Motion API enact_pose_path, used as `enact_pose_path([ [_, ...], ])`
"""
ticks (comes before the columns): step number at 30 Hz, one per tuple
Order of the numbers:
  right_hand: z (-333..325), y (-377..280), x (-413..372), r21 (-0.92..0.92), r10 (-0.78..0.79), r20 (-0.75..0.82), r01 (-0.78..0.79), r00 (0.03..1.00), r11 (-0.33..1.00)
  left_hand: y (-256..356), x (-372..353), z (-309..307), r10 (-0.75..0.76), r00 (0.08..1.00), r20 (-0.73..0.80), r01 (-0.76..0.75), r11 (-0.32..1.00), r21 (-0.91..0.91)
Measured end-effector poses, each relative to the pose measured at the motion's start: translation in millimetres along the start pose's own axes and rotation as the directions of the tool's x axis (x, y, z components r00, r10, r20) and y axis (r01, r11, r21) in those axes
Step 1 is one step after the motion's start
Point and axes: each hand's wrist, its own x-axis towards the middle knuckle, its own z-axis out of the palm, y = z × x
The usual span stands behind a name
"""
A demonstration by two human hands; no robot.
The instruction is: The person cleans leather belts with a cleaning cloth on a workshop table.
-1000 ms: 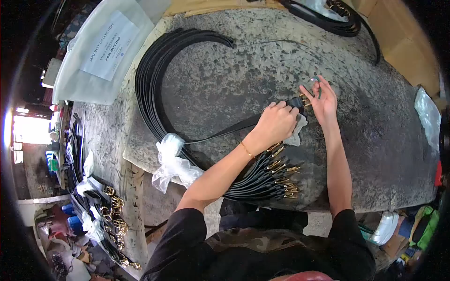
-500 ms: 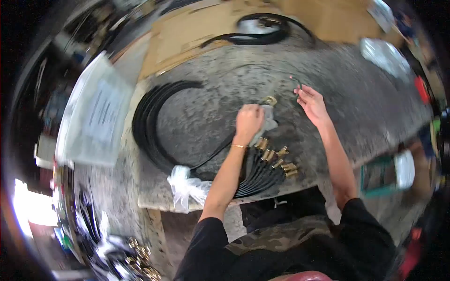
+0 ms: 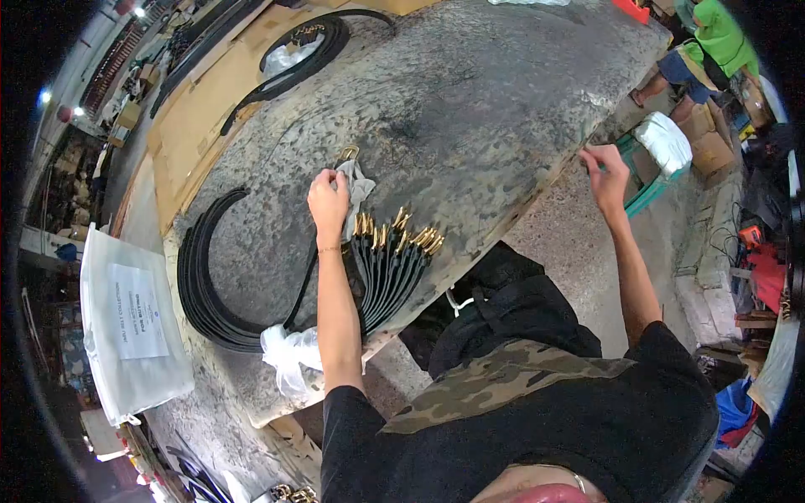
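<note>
My left hand [image 3: 329, 201] is closed round the buckle end of a black belt [image 3: 305, 281] over the table. The gold buckle [image 3: 348, 153] sticks out just past my fingers, and a grey cloth [image 3: 360, 188] hangs beside them. Below on the right lies a fan of black belts with gold buckles [image 3: 400, 237]. Their straps curve left into a coil [image 3: 197, 289], with a white plastic wrap [image 3: 289, 356] round the bundle near the table edge. My right hand [image 3: 607, 174] is out past the table's right edge, fingers pinched together; what they hold, if anything, I cannot make out.
Another belt coil [image 3: 314, 63] with clear plastic lies at the back on cardboard [image 3: 197, 134]. A white bin with a paper label [image 3: 138, 327] stands at left. Beyond my right hand are a green stool with a white package [image 3: 664, 144] and a person in green [image 3: 725, 38].
My right hand has swung from above the table to beyond its right edge; the thin item seen in it earlier no longer shows clearly. The camera view has turned. My left hand keeps the belt.
</note>
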Motion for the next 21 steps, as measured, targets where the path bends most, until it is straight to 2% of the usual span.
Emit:
enact_pose_path([
  [1, 7.7, 5.6, -7.3, 0.012, -0.002, -0.001, 0.002, 1.0, 1.0, -0.3, 0.1, -0.5, -0.001, 1.0, -0.007, 0.001, 1.0, 0.01],
  [2, 16.8, 10.7, -15.6, -0.014, -0.053, 0.224, 0.058, 0.973, 0.998, -0.1, 0.2, -0.5, 0.006, 1.0, -0.001, -0.006, 1.0, 0.017],
  [3, 19.7, 8.1, -18.0, -0.031, -0.093, 0.439, 0.118, 0.893, 0.992, 1.8, -0.2, -1.2, 0.014, 1.0, 0.008, -0.014, 1.0, 0.02],
  [5, 19.7, 6.0, -15.5, -0.044, -0.09, 0.428, 0.12, 0.899, 0.992, 2.1, -0.7, -5.9, 0.001, 1.0, 0.023, -0.001, 1.0, 0.011],
  [7, 10.7, -2.5, -5.4, -0.044, -0.053, 0.308, 0.07, 0.95, 0.997, -0.5, -0.9, -4.8, 0.012, 0.999, 0.034, -0.012, 1.0, -0.006],
  [8, 9.1, -7.7, -4.5, -0.017, 0.092, 0.216, -0.091, 0.972, 0.996, -1.5, -4.4, -3.6, 0.01, 0.999, 0.036, -0.009, 1.0, -0.011],
  [9, 6.5, -8.4, -0.6, -0.022, 0.09, 0.211, -0.088, 0.973, 0.996, -1.3, -3.4, -3.8, 0.003, 0.999, 0.044, -0.003, 1.0, -0.019],
  [10, 4.2, -8.5, 2.8, 0.094, 0.234, 0.159, -0.251, 0.959, 0.963, -1.4, -1.5, -4.8, 0.001, 0.999, 0.054, 0.001, 1.0, -0.026],
  [11, 1.5, -9.1, 5.0, 0.218, 0.381, 0.121, -0.399, 0.917, 0.891, -1.7, 0.0, -6.2, 0.011, 0.998, 0.055, -0.009, 1.0, -0.03],
  [12, -5.7, -12.8, 9.9, 0.243, 0.48, 0.144, -0.501, 0.865, 0.831, 0.3, 0.8, -9.3, -0.001, 0.995, 0.104, 0.001, 1.0, -0.008],
  [13, -7.6, -4.8, 8.8, 0.24, 0.485, 0.134, -0.503, 0.864, 0.83, 2.2, 1.1, -12.3, -0.014, 0.988, 0.153, 0.012, 1.0, 0.013],
  [14, -9.4, 8.4, 6.6, 0.316, 0.504, 0.177, -0.533, 0.846, 0.785, 1.9, 2.4, -17.9, -0.052, 0.966, 0.255, 0.047, 0.999, 0.022],
  [15, -13.6, 14.8, 7.0, 0.387, 0.516, 0.224, -0.561, 0.827, 0.732, 2.1, 3.6, -22.7, -0.047, 0.965, 0.258, 0.044, 0.999, 0.017],
  [16, -18.2, 20.6, 7.1, 0.399, 0.564, 0.324, -0.651, 0.759, 0.646, 1.9, 4.5, -27.4, -0.028, 0.946, 0.323, 0.021, 0.999, 0.025],
  [17, -20.6, 26.0, 6.9, 0.397, 0.564, 0.325, -0.65, 0.759, 0.648, 1.7, 4.8, -30.9, -0.013, 0.922, 0.387, 0.0, 0.999, 0.033],
  [19, -26.3, 22.6, 13.3, 0.549, 0.636, 0.493, -0.78, 0.593, 0.301, 3.0, 3.3, -32.7, 0.005, 0.919, 0.394, -0.011, 1.0, 0.012],
  [20, -30.3, 20.9, 17.8, 0.571, 0.642, 0.517, -0.787, 0.566, 0.234, 4.7, 2.9, -31.4, 0.011, 0.926, 0.378, -0.012, 1.0, 0.001],
  [21, -41.5, 7.5, 32.0, 0.549, 0.61, 0.551, -0.798, 0.57, 0.249, 3.9, 1.3, -33.0, 0.008, 0.934, 0.358, -0.007, 1.0, -0.005],
])
